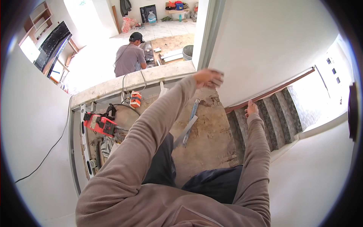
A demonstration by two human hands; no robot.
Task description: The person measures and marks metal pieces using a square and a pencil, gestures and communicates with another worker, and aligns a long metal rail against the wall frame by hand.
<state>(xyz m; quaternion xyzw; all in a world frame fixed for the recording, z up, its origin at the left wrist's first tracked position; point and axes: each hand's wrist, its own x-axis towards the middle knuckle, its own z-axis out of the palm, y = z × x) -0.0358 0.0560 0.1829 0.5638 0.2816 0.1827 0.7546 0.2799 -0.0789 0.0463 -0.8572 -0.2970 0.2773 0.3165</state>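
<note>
Left hand (210, 78) and right hand (251, 109) half curled; I couldn't tell their hold.
The gray bucket (187, 55) looked dark inside.

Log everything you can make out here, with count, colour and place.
co-worker: one, grey shirt, black cap, beyond the ledge
ledge: one, pale, upper middle
bucket: one, grey, right of the co-worker
bottle: one, blue, far wall
strapped item: one, red and black, left
box-shaped item: one, orange, below the ledge
spirit level: one, silver-white, left
bar: one, bluish, floor, centre
stairs: one flight, grey, right
Smaller clutter: unclear
left hand: one, blurred, upper middle
right hand: one, near the stairs
sleeves: two, brown
trouser legs: two, dark, bottom
</note>
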